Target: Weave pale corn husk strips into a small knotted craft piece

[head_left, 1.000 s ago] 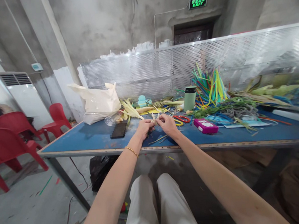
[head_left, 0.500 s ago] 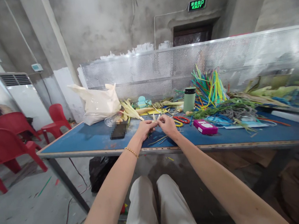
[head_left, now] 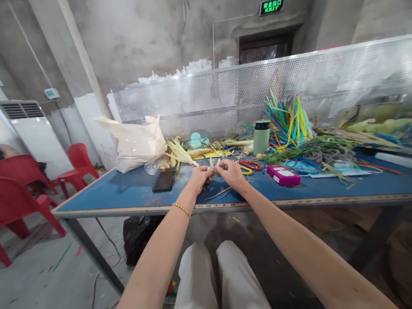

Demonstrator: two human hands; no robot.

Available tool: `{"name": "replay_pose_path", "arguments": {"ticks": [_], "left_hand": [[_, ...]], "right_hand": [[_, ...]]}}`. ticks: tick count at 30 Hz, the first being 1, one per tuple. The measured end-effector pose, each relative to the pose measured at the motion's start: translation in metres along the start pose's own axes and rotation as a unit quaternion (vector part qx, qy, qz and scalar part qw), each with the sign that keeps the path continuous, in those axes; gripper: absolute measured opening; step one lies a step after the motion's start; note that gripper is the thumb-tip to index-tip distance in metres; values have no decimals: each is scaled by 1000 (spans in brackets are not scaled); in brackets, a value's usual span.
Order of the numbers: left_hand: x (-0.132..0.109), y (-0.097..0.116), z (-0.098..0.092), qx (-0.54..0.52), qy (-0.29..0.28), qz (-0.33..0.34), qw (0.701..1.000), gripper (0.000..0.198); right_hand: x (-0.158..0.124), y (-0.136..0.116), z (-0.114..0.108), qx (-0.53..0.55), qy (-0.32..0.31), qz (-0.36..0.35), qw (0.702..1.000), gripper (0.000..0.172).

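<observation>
The person's left hand and right hand are close together over the blue counter; the grip of each is closed, with fingertips pinching a small pale piece between them. Red-handled scissors lie near the right hand, and a purple box is farther right

On the surface, what may be a phone lies left of the hands, a bag behind it, scissors and a box rightward, a flask behind-right.
</observation>
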State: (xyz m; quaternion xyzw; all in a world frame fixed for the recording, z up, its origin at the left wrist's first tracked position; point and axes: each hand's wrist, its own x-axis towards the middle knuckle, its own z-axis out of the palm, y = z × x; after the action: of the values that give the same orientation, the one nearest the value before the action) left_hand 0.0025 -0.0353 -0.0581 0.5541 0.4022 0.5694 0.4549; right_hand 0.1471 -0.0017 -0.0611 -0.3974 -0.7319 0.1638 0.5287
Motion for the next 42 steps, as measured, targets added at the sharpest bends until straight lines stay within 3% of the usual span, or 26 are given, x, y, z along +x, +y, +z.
{"name": "replay_pose_path", "arguments": {"ticks": [3,8,14,19,22,33,37,42], "left_hand": [[0,2,-1,-18,20,-18,999,22],[3,4,-3,-86,59,-48,993,21],[4,5,-3,-123,46,-64,989,17],[3,7,-2,-146,54,-84,984,16],[2,10,-2,-167,45,-105,979,15],[2,14,-4,-222,52,-160,961,15],[2,13,-5,-217,37,-175,960,14],[1,14,-5,-214,4,-181,960,16]], "right_hand": [[0,2,-2,31,-22,-2,999,16],[-1,4,-9,-27,-29,-9,999,15],[-2,1,-11,-62,14,-29,998,20],[-3,-3,-8,11,-2,-55,998,21],[-4,-5,-8,0,0,-86,996,18],[-5,-10,-10,2,2,-92,996,20],[-5,-10,-9,65,-21,-70,995,25],[-5,-9,-9,44,-19,-88,995,23]]}}
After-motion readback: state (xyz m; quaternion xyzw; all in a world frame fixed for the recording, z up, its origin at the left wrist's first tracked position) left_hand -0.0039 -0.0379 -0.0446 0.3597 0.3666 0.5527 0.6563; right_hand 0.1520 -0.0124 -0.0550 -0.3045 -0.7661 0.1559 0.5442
